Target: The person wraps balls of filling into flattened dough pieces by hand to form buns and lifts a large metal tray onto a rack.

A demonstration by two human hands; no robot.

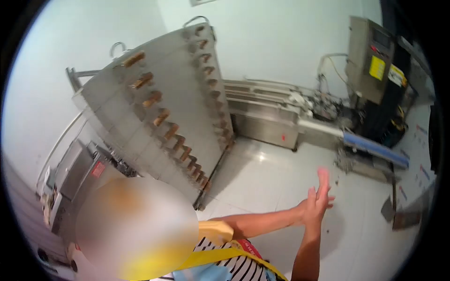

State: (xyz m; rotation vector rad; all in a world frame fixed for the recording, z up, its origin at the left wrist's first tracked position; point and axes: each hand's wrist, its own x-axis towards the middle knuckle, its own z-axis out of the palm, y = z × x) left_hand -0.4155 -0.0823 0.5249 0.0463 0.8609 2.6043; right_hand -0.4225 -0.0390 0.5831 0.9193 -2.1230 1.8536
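Neither my left hand nor my right hand can be made out as my own here. Close at the lower left stands a person in a black-and-white striped shirt [253, 263] with a yellow apron strap [206, 256]. One bare arm [267, 222] reaches right from that person's yellow sleeve. A second forearm [307, 257] rises from the bottom edge and appears to be the same person's. The two hands [317, 206] meet over the floor, fingers stretched and partly apart. No object shows in them. Where that second arm begins is out of frame.
A tall metal panel [173, 79] with rows of brownish brackets stands at centre left. Along the wall runs a metal conveyor machine [265, 122] with a blue-covered bar [375, 149]. A control box [370, 58] stands at right. Steel equipment [77, 180] is at far left, above the white tiled floor [262, 180].
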